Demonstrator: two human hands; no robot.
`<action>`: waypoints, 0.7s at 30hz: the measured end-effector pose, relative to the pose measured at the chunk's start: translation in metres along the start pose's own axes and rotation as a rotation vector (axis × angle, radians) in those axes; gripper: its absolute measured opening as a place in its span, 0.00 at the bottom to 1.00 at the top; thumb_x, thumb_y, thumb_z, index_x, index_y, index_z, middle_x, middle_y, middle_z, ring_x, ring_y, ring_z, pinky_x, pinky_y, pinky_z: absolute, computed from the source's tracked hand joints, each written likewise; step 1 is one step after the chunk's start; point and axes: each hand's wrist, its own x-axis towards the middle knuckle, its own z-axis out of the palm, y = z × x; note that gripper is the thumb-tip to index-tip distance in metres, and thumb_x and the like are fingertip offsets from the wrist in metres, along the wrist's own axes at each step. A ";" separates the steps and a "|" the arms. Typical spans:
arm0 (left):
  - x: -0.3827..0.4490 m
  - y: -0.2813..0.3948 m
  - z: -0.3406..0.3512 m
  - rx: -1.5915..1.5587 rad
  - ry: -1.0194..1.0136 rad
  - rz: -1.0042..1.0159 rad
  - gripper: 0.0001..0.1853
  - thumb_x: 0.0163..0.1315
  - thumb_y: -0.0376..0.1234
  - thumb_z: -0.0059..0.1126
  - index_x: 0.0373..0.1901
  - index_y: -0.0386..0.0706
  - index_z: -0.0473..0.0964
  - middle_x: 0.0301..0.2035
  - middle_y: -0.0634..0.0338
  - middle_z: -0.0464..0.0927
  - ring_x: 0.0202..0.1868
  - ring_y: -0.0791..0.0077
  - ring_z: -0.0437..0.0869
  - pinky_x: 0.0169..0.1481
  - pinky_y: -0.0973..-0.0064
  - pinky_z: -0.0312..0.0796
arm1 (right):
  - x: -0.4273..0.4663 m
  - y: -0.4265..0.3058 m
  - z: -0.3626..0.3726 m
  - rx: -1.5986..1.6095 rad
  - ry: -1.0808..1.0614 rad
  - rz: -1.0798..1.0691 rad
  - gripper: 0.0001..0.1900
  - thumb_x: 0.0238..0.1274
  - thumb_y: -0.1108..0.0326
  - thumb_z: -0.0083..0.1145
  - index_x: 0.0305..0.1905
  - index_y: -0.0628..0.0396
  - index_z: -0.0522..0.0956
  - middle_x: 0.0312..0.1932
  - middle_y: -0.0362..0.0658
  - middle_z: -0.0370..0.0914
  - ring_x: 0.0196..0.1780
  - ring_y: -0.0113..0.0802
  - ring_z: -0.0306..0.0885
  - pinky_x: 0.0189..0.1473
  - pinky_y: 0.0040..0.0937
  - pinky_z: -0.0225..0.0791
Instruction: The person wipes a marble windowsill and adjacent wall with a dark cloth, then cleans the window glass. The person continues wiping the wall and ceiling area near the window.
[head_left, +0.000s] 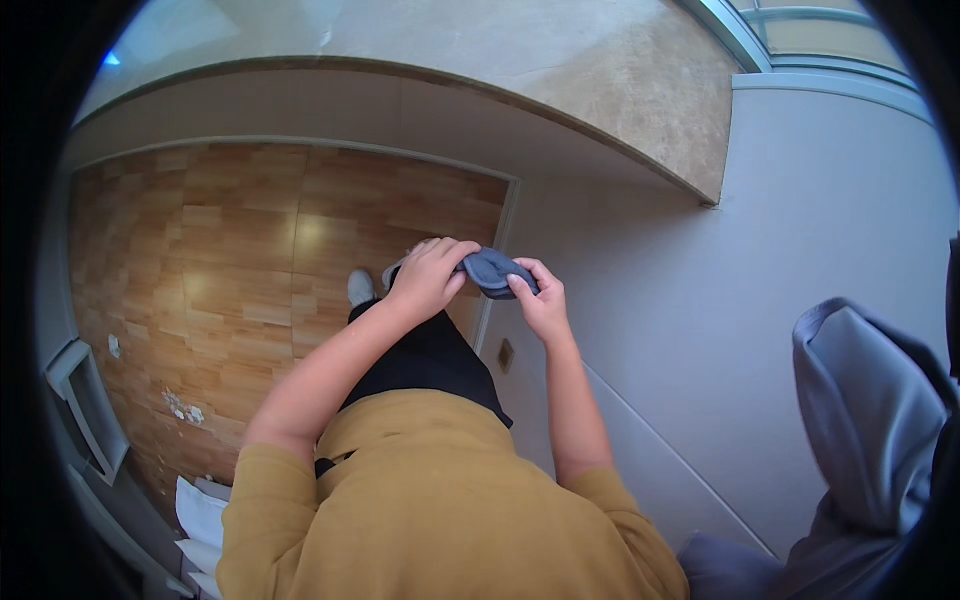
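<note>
A folded piece of dark grey-blue cloth (491, 271) with stitched edges is stretched between my two hands, in front of my waist. My left hand (433, 274) grips its left end, the thumb below and the fingers over the top. At the cloth's right end, my right hand (541, 294) pinches it between thumb and fingers. Below the hands show my black trousers (420, 360) and a light shoe (361, 288) on the wood floor. How the cloth is folded inside cannot be told.
A stone windowsill (600, 82) juts out ahead, beside a window frame (739, 37). The pale wall (720, 262) stands at the right, with a grey curtain (862, 405) gathered near it. White scraps (184, 409) lie on the floor (240, 277) at the left, near a grey frame (90, 412).
</note>
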 end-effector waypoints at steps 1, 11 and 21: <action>-0.005 -0.002 0.000 -0.012 0.033 0.003 0.21 0.53 0.26 0.62 0.52 0.44 0.75 0.45 0.54 0.80 0.51 0.53 0.80 0.56 0.59 0.72 | -0.004 0.003 0.005 0.002 0.018 0.006 0.11 0.68 0.68 0.60 0.50 0.63 0.79 0.39 0.36 0.79 0.42 0.20 0.73 0.47 0.22 0.69; -0.061 -0.015 -0.028 -0.566 -0.247 -0.319 0.18 0.58 0.31 0.65 0.51 0.42 0.77 0.40 0.57 0.82 0.43 0.68 0.84 0.51 0.71 0.76 | -0.064 0.006 0.040 0.472 -0.125 0.213 0.34 0.58 0.57 0.71 0.66 0.57 0.70 0.50 0.40 0.79 0.42 0.25 0.79 0.48 0.23 0.72; -0.067 -0.013 -0.014 -0.938 -0.131 -0.319 0.36 0.51 0.40 0.78 0.60 0.39 0.70 0.49 0.58 0.79 0.52 0.74 0.79 0.60 0.75 0.71 | -0.062 0.026 0.039 0.432 0.104 0.118 0.11 0.67 0.66 0.63 0.49 0.61 0.81 0.38 0.34 0.79 0.42 0.20 0.74 0.50 0.22 0.67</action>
